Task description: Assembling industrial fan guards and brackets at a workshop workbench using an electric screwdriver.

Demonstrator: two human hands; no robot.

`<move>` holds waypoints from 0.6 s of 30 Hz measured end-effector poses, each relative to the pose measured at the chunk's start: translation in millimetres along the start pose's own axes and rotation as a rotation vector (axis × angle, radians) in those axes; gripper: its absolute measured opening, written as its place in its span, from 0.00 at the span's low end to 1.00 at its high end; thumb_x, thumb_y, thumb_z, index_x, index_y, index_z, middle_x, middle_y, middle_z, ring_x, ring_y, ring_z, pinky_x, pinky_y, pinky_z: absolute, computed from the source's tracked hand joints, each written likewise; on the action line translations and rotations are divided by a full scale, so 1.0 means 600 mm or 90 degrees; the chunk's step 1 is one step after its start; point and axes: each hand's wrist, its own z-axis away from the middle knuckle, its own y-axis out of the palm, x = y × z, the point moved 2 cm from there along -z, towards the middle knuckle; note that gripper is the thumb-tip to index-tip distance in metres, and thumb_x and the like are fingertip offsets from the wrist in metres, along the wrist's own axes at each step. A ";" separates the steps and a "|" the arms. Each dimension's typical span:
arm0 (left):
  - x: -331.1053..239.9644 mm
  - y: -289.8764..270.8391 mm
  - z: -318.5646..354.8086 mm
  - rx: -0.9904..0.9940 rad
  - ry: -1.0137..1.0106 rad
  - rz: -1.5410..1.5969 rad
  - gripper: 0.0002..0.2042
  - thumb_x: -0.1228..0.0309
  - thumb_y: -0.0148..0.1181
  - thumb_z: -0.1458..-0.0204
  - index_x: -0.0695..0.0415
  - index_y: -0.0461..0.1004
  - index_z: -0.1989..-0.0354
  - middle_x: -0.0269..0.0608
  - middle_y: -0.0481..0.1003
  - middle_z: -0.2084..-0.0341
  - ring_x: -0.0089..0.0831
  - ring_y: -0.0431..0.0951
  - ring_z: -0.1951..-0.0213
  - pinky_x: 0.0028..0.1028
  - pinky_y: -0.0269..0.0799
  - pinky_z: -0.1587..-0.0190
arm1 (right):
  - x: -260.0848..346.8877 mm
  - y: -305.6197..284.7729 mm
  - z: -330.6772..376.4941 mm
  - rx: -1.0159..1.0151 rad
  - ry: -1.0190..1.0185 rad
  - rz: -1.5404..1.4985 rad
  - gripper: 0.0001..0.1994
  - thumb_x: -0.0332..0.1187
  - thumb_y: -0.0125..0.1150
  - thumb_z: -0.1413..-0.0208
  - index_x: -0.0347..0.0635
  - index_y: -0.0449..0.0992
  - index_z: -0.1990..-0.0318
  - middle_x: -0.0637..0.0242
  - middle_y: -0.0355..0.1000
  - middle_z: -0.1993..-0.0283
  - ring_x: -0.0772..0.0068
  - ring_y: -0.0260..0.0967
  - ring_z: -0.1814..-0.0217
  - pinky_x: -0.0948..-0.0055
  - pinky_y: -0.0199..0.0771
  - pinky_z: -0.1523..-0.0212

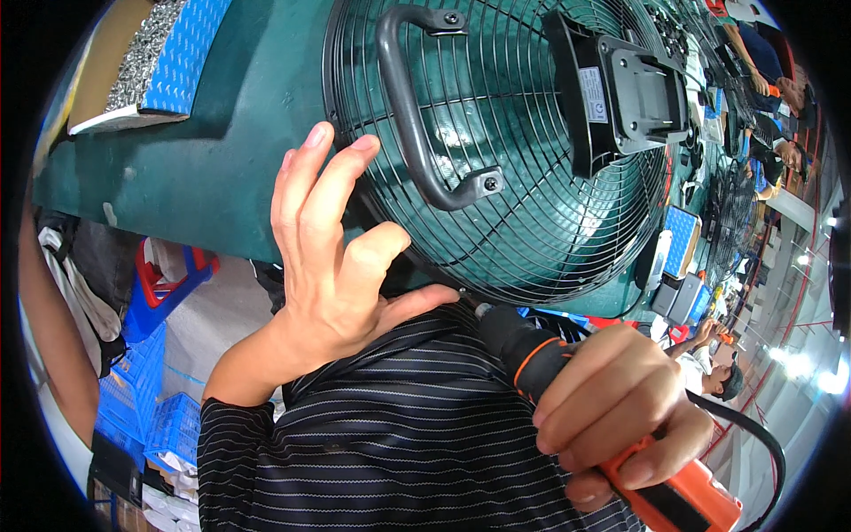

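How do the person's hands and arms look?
The left hand and right hand are bare, with no gloves or visible rings. The black left sleeve has thin pale stripes and stops before the hand; the right sleeve cannot be made out.

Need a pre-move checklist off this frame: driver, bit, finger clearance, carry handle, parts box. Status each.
1. Driver gripped: ok, right hand is wrapped around the orange-and-black power driver.
2. Bit seated in a fastener: cannot tell, too small at the tip.
3. Fingers clear of the bit: not ok, the thumb tip of the left hand is right beside it.
4. Handle screws present: ok, one at each end on the fan grille; tightness cannot tell.
5. Parts box stocked: ok, open, full of small metal parts.
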 end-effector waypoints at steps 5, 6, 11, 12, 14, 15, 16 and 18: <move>0.006 -0.013 -0.001 0.007 -0.002 -0.003 0.39 0.48 0.79 0.71 0.52 0.64 0.54 0.67 0.56 0.37 0.69 0.53 0.34 0.60 0.52 0.35 | -0.004 -0.014 -0.014 0.074 0.036 -0.070 0.20 0.22 0.72 0.55 0.40 0.70 0.56 0.61 0.76 0.75 0.67 0.76 0.78 0.72 0.80 0.76; 0.014 -0.026 0.000 0.001 -0.012 -0.019 0.38 0.48 0.79 0.71 0.53 0.64 0.54 0.65 0.56 0.36 0.68 0.53 0.33 0.59 0.52 0.35 | -0.012 -0.014 -0.016 0.129 0.037 -0.109 0.20 0.21 0.73 0.57 0.41 0.70 0.57 0.61 0.76 0.75 0.66 0.76 0.78 0.72 0.80 0.75; 0.075 -0.099 -0.065 -0.152 0.034 -0.069 0.26 0.70 0.74 0.55 0.59 0.68 0.48 0.57 0.69 0.42 0.50 0.69 0.40 0.39 0.64 0.39 | -0.012 -0.047 -0.013 0.072 -0.013 -0.209 0.06 0.23 0.67 0.50 0.36 0.76 0.66 0.57 0.74 0.74 0.63 0.72 0.78 0.68 0.74 0.77; 0.091 -0.127 -0.088 -0.192 0.063 -0.137 0.22 0.75 0.69 0.52 0.60 0.70 0.48 0.55 0.72 0.45 0.46 0.73 0.45 0.36 0.68 0.43 | -0.003 -0.062 -0.010 0.048 -0.005 -0.236 0.08 0.23 0.68 0.50 0.37 0.74 0.64 0.58 0.74 0.75 0.65 0.73 0.78 0.69 0.75 0.77; 0.101 -0.172 -0.135 -0.210 -0.066 -0.189 0.14 0.81 0.61 0.47 0.62 0.76 0.52 0.46 0.78 0.53 0.34 0.79 0.58 0.31 0.73 0.55 | 0.017 -0.086 0.013 -0.032 -0.019 -0.266 0.14 0.24 0.70 0.52 0.39 0.71 0.60 0.60 0.74 0.75 0.67 0.74 0.78 0.71 0.77 0.78; 0.124 -0.187 -0.148 -0.168 -0.078 -0.202 0.12 0.80 0.60 0.46 0.61 0.77 0.53 0.43 0.79 0.56 0.32 0.79 0.63 0.29 0.73 0.60 | 0.021 -0.094 0.029 -0.086 -0.036 -0.276 0.17 0.24 0.71 0.52 0.40 0.69 0.58 0.62 0.74 0.75 0.69 0.74 0.77 0.72 0.78 0.78; 0.142 -0.212 -0.148 -0.091 -0.105 -0.233 0.11 0.77 0.60 0.45 0.61 0.77 0.54 0.44 0.79 0.60 0.36 0.80 0.62 0.29 0.73 0.59 | 0.011 -0.101 0.038 -0.087 -0.063 -0.266 0.19 0.26 0.70 0.51 0.41 0.67 0.55 0.64 0.74 0.74 0.71 0.73 0.78 0.74 0.78 0.78; 0.161 -0.229 -0.169 0.115 -0.148 -0.398 0.13 0.71 0.59 0.49 0.60 0.79 0.56 0.49 0.80 0.61 0.45 0.80 0.56 0.38 0.73 0.53 | 0.014 -0.096 0.057 -0.202 -0.089 -0.250 0.18 0.28 0.69 0.50 0.41 0.66 0.56 0.67 0.71 0.75 0.74 0.71 0.80 0.76 0.76 0.79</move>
